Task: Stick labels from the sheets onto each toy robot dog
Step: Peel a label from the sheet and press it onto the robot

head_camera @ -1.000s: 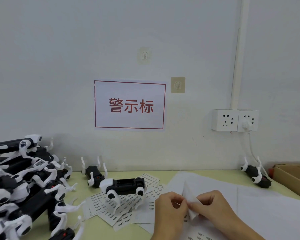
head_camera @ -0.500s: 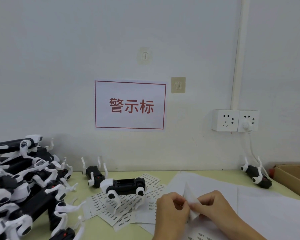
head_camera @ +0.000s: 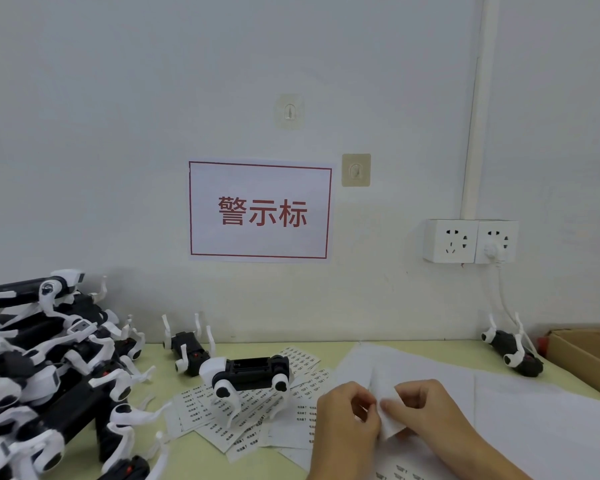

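Peeling a label, near edge of bench.
Left hand (head_camera: pixel 349 419) and right hand (head_camera: pixel 426 410) are pinching a folded label sheet (head_camera: pixel 387 398); next, likely carrying it onto the toy robot dog (head_camera: pixel 248 374) lying just beyond.

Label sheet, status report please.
Left hand and right hand both pinch the label sheet. Nearest dog untouched. Nothing between.

Left hand (head_camera: pixel 349 422) and right hand (head_camera: pixel 426 412) together, fingers pinched.
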